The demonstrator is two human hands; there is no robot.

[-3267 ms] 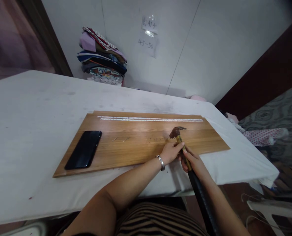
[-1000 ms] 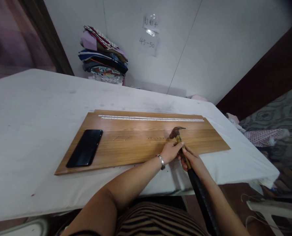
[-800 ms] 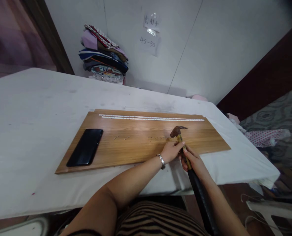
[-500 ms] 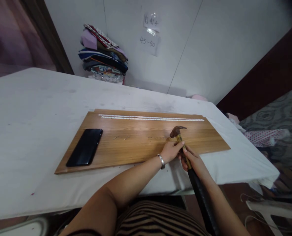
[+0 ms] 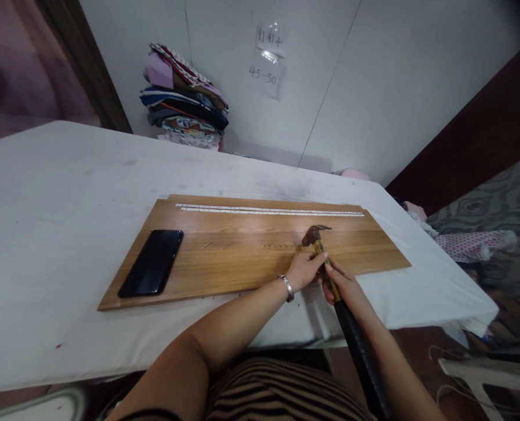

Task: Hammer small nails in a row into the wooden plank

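A claw hammer (image 5: 316, 235) tilts over the right half of a wood-grain board (image 5: 238, 275), its rusty head towards the far side and its long black grip reaching back to me. My right hand (image 5: 348, 289) is wrapped round the yellowish part of the handle. Just below the head, my left hand (image 5: 304, 270), with a silver bracelet at the wrist, is closed against the handle, thumb on it; its other fingers are partly hidden. A row of small nails or marks (image 5: 277, 246) runs left from the hammer head. Farther left, two loose nails (image 5: 206, 245) lie on the board.
A black phone (image 5: 151, 263) rests on the board's left end. Two white marked strips (image 5: 269, 211) run along its far edge. The board lies on a white-covered table (image 5: 67, 234). Folded clothes (image 5: 183, 96) are stacked by the wall, which bears paper notes (image 5: 266, 73).
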